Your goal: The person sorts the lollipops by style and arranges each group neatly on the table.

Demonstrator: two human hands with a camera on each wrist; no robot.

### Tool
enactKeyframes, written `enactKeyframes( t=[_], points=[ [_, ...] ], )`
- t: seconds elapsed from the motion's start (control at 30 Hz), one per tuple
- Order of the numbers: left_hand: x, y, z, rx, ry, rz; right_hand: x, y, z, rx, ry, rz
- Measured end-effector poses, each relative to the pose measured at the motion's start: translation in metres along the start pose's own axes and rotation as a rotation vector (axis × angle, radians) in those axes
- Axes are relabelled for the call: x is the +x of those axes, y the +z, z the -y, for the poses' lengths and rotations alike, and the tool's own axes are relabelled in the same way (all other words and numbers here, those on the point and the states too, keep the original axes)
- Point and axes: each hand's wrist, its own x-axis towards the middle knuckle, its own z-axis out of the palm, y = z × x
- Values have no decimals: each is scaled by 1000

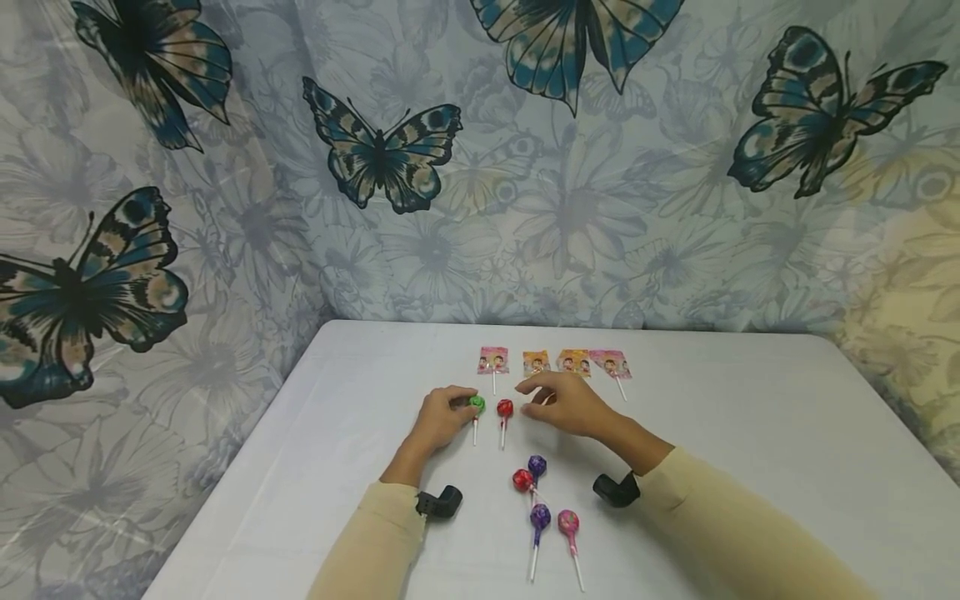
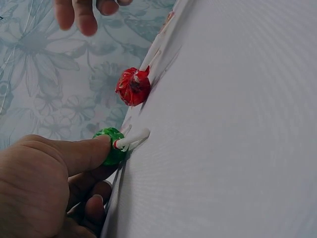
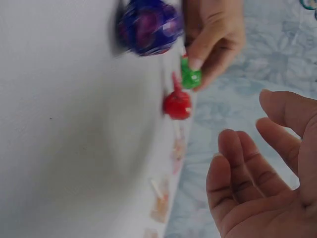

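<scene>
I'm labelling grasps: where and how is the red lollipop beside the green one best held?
Probably pinch the red lollipop by its round head, coming from the right: its stick points toward the person, while the green lollipop and left hand sit close on its left.

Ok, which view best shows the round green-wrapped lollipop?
Left wrist: the round green-wrapped lollipop looks largest, white stick visible, though the left hand covers part. Head shows it tiny, stick included; right wrist mainly its ball, partly covered.
</scene>
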Motion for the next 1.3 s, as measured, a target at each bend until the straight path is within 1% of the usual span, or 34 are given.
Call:
enactKeyframes(
  t=[0.2, 0.3, 0.53, 0.7, 0.93, 1.17, 1.3],
  points=[
    [1, 1, 2, 6, -5, -1, -16, -13, 14, -3, -13, -18],
    [1, 1, 3, 7, -10, -1, -25, -15, 18, 15, -26, -28],
    [-1, 0, 4, 5, -4, -9, -48, -20, 35, 36, -13, -48],
    [-1, 0, 4, 11, -7, -12, -67, -24, 45, 50, -20, -93],
    [-1, 0, 1, 22, -4, -12, -93, -21, 56, 71, -20, -188],
    [0, 1, 0, 16, -6, -8, -112, -12, 62, 83, -58, -226],
    [0, 2, -1, 17, -12, -6, -119, -7, 62, 99, -46, -237]
  ],
)
